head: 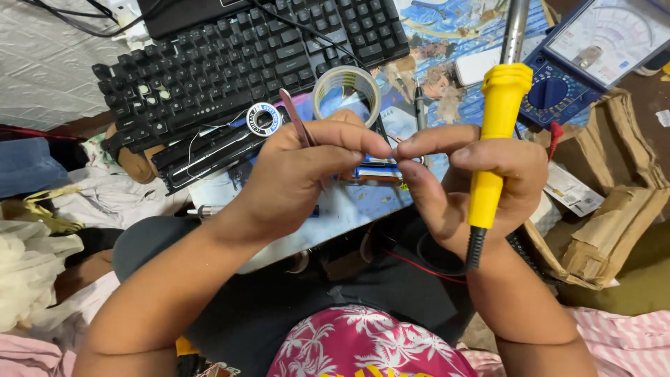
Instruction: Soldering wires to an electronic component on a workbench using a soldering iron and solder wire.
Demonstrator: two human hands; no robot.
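Both hands meet at mid-frame over the lap. The right hand [481,185] is curled around a yellow-handled soldering iron [497,132], gripping it in the palm with the handle upright and its metal shaft pointing up and away toward the meter; the black cord runs out below the wrist. The right forefinger and thumb reach left and pinch together, tip to tip with the left hand's. The left hand [307,167] is closed too, forefinger and thumb pressed together on something too small to make out, and a slim pinkish tweezer-like tool [296,117] sticks up from that grip.

Just behind the fingertips sits a small blue circuit board [377,172] on a white work surface [349,206] laid across the lap. Further out, a roll of clear tape [347,94] stands beside a small spool of solder wire [264,119], its thin wire trailing left. Two black keyboards [230,63] fill the upper left, one laid over the other. Top right, a blue analogue multimeter [593,56] with a red lead. Right edge: a torn cardboard box [614,209], flaps open, contents hard to tell. Crumpled cloth and plastic [42,230] pile up at left, on a cluttered floor.
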